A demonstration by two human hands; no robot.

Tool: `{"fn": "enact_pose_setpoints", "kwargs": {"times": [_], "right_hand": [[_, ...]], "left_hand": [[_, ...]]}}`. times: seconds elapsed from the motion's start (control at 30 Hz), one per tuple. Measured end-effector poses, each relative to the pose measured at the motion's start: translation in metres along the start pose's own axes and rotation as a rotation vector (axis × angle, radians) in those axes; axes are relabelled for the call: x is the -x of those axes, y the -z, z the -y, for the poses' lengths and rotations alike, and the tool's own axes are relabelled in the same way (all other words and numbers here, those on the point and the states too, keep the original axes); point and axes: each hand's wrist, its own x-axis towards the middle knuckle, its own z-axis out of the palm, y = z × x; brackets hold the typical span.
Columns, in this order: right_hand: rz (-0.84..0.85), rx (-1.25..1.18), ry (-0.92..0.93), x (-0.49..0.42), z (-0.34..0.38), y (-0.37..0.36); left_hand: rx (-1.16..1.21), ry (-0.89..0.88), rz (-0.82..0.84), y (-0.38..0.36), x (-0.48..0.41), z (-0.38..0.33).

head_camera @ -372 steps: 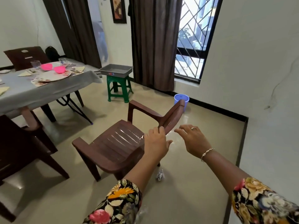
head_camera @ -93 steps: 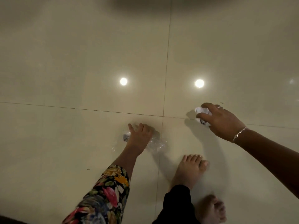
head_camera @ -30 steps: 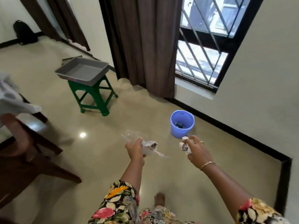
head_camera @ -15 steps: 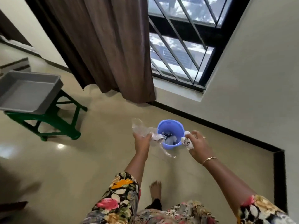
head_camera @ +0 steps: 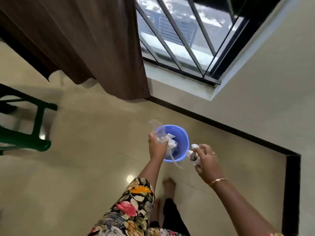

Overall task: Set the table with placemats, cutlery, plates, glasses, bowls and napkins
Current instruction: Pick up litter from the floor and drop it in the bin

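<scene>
Bucket [head_camera: 185, 137] is a soft periwinkle blue; curtain [head_camera: 85, 40] is plain dark chocolate brown; stool [head_camera: 34, 142] off to the side is deep green; floor [head_camera: 76, 167] is glossy beige tile, with black skirting [head_camera: 221, 126] under a cream wall [head_camera: 264, 91]; window frame [head_camera: 252, 31] black, grille bars [head_camera: 180, 34] grey; sleeve [head_camera: 133, 206] is black with a busy floral print, pink and orange blooms, green leaves; bracelet [head_camera: 218, 181] and ring [head_camera: 214, 154] look gold; wrapper [head_camera: 162, 138] in the left hand [head_camera: 156, 147] is clear; crumpled paper [head_camera: 193, 155] in the right hand [head_camera: 206, 159] is white with dark print.
</scene>
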Motion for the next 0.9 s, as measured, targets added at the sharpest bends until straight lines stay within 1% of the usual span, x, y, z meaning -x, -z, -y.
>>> {"fn": "enact_pose_setpoints", "kwargs": {"times": [0.07,0.17,0.27,0.47,0.57,0.73,0.8,0.9], "right_hand": [[0.003,-0.001,-0.005,-0.017,-0.006,-0.009],[0.012,0.026,-0.023,-0.04,-0.014,-0.017],[0.076,0.065,-0.04,-0.059,-0.019,-0.023],[0.152,0.099,-0.043,-0.088,-0.019,-0.036],[0.187,0.115,-0.038,-0.103,-0.017,-0.048],[0.264,0.134,-0.053,-0.124,-0.018,-0.061],[0.283,0.106,-0.093,-0.126,-0.019,-0.055],[0.263,0.073,-0.121,-0.116,-0.02,-0.035]], "left_hand": [[-0.061,0.016,0.029,-0.011,-0.023,0.009],[-0.137,0.049,0.123,-0.024,-0.049,0.018],[-0.271,0.053,0.17,-0.024,-0.06,0.027],[-0.647,-0.047,0.242,-0.008,-0.064,0.043],[-0.775,-0.091,0.26,-0.004,-0.064,0.045],[-0.885,-0.151,0.292,-0.005,-0.06,0.049],[-0.911,-0.168,0.306,-0.004,-0.055,0.047],[-0.917,-0.196,0.297,0.004,-0.039,0.037]]}}
